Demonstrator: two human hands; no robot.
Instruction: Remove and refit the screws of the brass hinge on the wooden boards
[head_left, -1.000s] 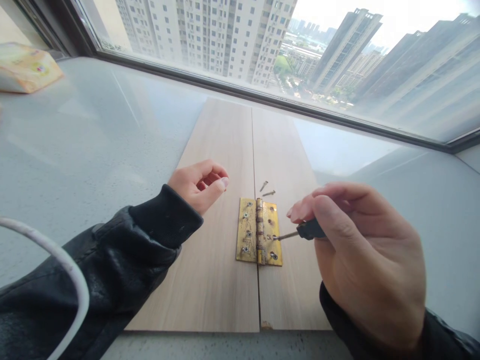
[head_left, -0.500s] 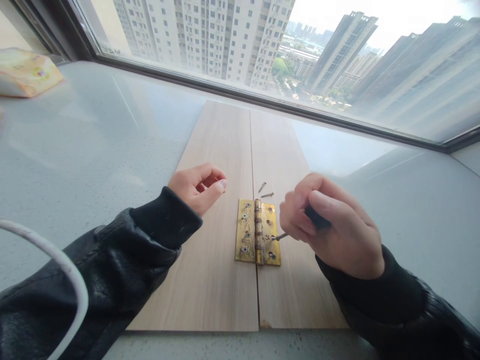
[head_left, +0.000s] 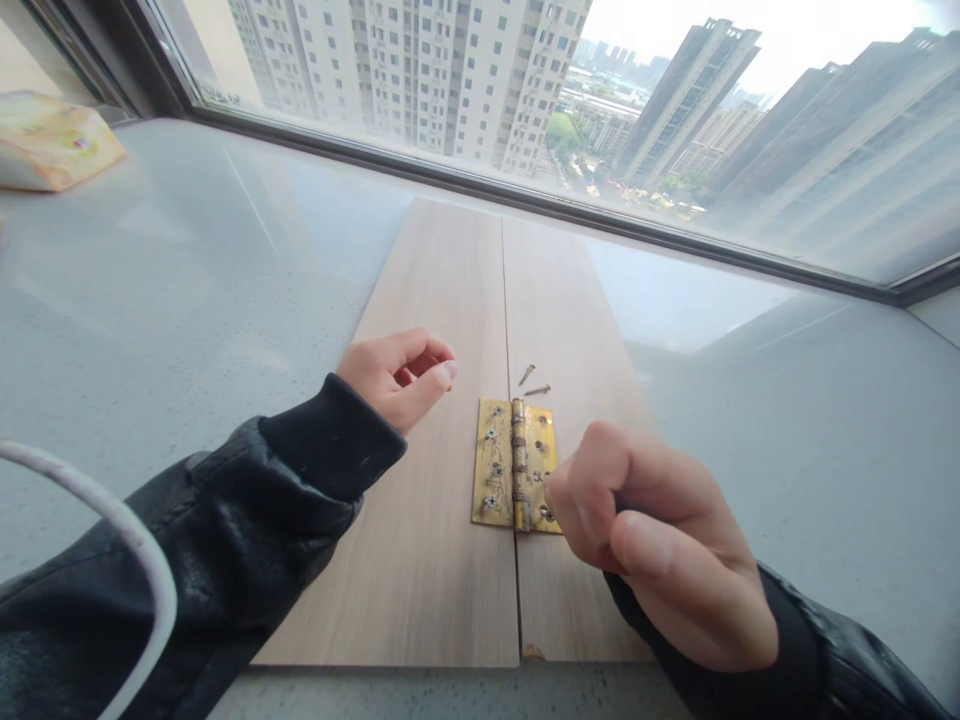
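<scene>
A brass hinge (head_left: 519,465) lies across the seam between two pale wooden boards. Screw heads show in its left leaf and near the lower end of its right leaf. Beyond the hinge two loose screws (head_left: 537,389) rest on the right board. My right hand (head_left: 667,540) is closed round a screwdriver at the hinge's right edge; the fist hides nearly all of the tool and its tip. Over the left board, left of the hinge, my left hand (head_left: 401,375) is curled with thumb and forefinger together. Whatever it may hold is hidden.
The left board (head_left: 405,560) and right board (head_left: 559,310) lie side by side on a speckled white sill (head_left: 225,270). A window frame (head_left: 420,170) runs along the back. A soft pack (head_left: 60,140) sits far left, and a white cable (head_left: 142,550) curves over my left sleeve.
My right hand has turned and come lower and nearer, so the screwdriver shaft seen before is now covered. My left hand is almost unmoved. The loose screws stay put.
</scene>
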